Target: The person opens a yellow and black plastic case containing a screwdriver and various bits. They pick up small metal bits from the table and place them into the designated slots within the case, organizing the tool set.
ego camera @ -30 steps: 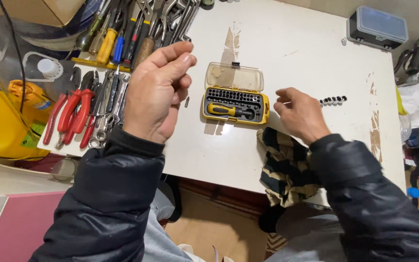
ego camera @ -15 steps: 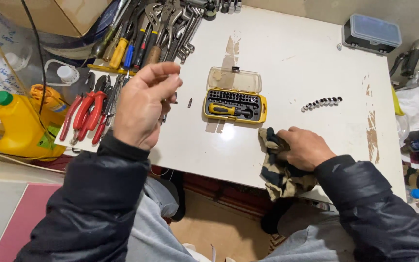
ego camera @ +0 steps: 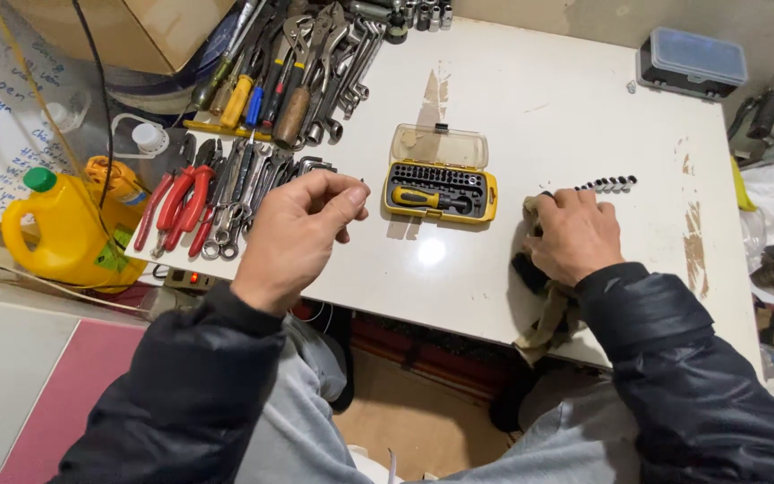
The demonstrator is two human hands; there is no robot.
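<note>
My left hand hovers over the white table, thumb and fingers pinched on a tiny dark metal piece that barely shows. Just to its right lies an open yellow bit-set case with a clear lid and a small yellow-handled driver inside. My right hand presses down on a camouflage cloth that hangs over the table's front edge, fingers curled into it. A short row of small dark bits lies just beyond its fingertips.
Red-handled pliers, wrenches and screwdrivers crowd the table's left end. A yellow jug stands lower left beside a cardboard box. A dark case with a clear lid sits at the far right corner.
My right hand left the row of bits, dropped to the front edge, took the cloth and brought it up onto the table. My left hand sank lower, still pinched.
</note>
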